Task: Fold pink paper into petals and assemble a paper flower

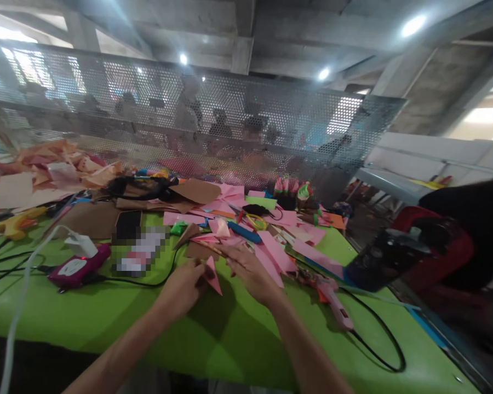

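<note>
My left hand [185,283] is closed, its fingertips pinching a small folded piece of pink paper [214,278] that tapers to a point toward me. Beside it, my right hand [252,271] reaches over the front of the paper pile with its fingers stretched out. A thin strip [209,247] lies by those fingertips; whether they touch it I cannot make out. Brown paper [197,251] is partly hidden behind both hands. Pink paper sheets [268,260] lie just right of my right hand, and a blue cylindrical object [245,232] is beyond it.
A pink glue gun [334,306] with a black cord lies on the green table [230,339] at right. Left are a purple power strip [80,266] with a white plug, and a dark phone [129,225]. A perforated metal screen [225,120] stands behind; a dark container [373,262] is at the right edge.
</note>
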The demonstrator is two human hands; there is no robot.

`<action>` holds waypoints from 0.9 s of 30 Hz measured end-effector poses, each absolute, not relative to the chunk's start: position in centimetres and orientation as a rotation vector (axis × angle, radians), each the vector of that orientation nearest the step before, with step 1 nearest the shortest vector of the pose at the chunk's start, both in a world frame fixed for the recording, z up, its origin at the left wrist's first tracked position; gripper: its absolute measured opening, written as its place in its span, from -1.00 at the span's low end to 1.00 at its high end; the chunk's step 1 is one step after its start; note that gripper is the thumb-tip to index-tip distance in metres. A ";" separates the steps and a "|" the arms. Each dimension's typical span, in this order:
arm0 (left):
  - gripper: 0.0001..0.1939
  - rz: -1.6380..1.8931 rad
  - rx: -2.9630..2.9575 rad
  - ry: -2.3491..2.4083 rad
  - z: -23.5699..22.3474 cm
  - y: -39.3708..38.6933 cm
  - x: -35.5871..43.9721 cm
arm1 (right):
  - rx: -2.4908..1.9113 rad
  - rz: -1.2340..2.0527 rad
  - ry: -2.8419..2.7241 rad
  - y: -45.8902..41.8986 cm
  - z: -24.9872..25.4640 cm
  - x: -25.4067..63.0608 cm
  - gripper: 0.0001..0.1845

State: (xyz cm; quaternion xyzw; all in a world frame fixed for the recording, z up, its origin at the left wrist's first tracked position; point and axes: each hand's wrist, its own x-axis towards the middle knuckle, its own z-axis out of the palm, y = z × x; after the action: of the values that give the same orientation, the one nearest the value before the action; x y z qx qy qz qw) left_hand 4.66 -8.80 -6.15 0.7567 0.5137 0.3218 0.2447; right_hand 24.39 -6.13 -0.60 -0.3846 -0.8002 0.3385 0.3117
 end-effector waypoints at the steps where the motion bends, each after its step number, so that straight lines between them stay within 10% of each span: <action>1: -0.74 0.856 2.149 1.454 -5.9 -9.0 4.6 | -0.997 0.911 -2.119 -6.2 -0.7 24.4 -0.54; 27: -0.74 0.798 2.448 1.413 -6.3 -10.9 4.8 | -1.158 0.950 -2.008 -8.5 -3.0 25.5 -0.75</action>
State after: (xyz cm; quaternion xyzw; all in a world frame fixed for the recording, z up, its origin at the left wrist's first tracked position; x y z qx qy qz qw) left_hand 4.78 -10.88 -6.26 0.8292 0.4785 0.2704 0.1020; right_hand 25.48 -8.52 -2.95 -0.4391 -0.7613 0.3603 0.3128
